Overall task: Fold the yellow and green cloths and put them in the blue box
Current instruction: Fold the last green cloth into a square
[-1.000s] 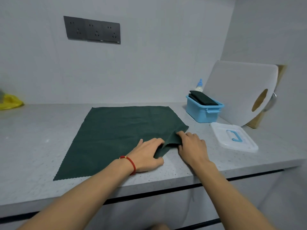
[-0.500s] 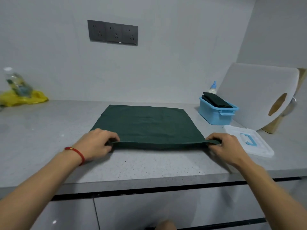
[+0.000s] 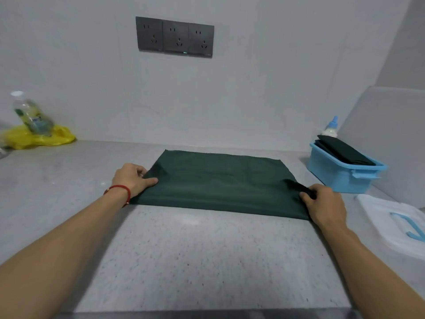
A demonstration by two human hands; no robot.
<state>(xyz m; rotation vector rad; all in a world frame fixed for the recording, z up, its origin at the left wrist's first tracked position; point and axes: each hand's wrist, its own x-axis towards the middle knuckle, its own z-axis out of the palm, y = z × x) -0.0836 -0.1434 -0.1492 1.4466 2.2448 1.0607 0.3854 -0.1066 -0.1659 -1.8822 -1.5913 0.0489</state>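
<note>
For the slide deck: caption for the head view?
Both hands pinch a green cloth on the counter.

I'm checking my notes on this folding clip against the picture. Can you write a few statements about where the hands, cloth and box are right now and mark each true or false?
1. Both hands hold the green cloth, the left hand at its left edge and the right hand at its right edge. True.
2. The blue box is empty. False: a dark folded cloth lies in it.
3. The green cloth lies on the counter. True.
4. The white lid is on the box. False: it lies on the counter, in front of the box.
5. The plastic bottle stands beside the box. False: it is far left, on a yellow bag.
</note>
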